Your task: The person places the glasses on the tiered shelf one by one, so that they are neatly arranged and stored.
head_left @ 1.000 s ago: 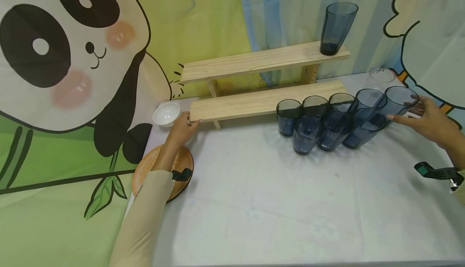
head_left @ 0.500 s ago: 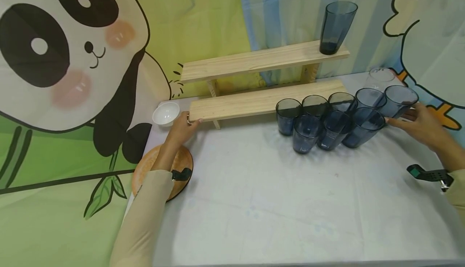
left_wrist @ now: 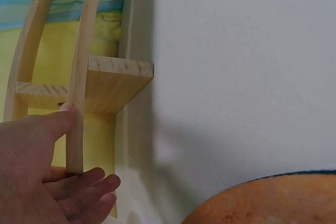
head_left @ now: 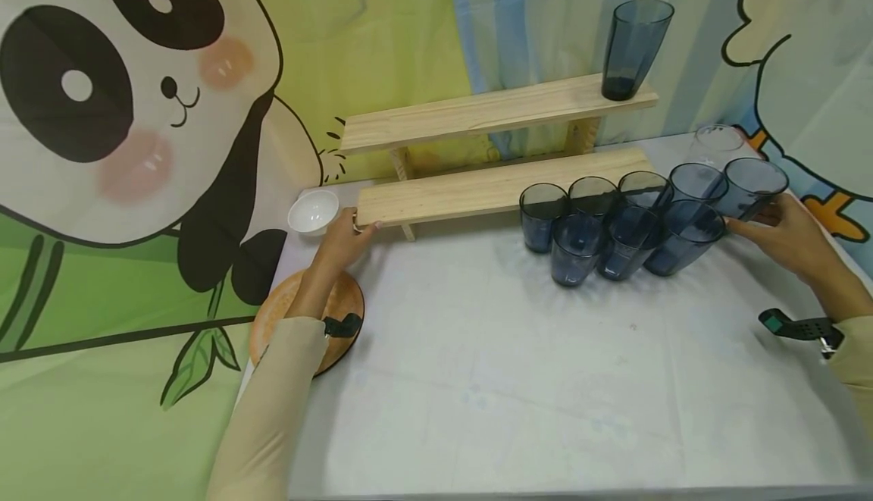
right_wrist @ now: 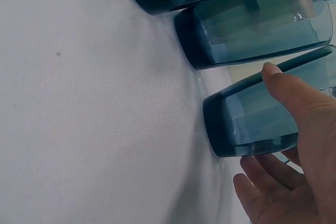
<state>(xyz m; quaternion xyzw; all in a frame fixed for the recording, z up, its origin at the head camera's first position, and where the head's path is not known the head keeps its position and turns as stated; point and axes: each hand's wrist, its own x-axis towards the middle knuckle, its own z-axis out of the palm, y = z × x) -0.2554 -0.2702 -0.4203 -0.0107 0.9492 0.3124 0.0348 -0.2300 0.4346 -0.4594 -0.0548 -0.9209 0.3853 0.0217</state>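
My left hand (head_left: 339,245) grips the left end of the lower board of a two-tier wooden shelf (head_left: 470,189). In the left wrist view its thumb lies on the board (left_wrist: 77,77) and the fingers come under the edge. On the right, my right hand (head_left: 796,240) holds a blue-tinted drinking glass (head_left: 745,189) at the end of the rear row. The right wrist view has the thumb along one side of that glass (right_wrist: 257,114) and fingers on the other. Several similar glasses (head_left: 574,251) stand in two close rows. Another blue glass (head_left: 634,50) stands on the upper board's right end.
A clear glass (head_left: 716,145) stands behind the right group. Left of the shelf is a white bowl (head_left: 312,213). An orange-brown round plate (head_left: 346,296) lies beneath my left forearm. The white-covered table (head_left: 518,387) meets printed cloth walls.
My right hand and wrist have shifted slightly left around the end glass, which stays in place. My left hand keeps its grip on the shelf.
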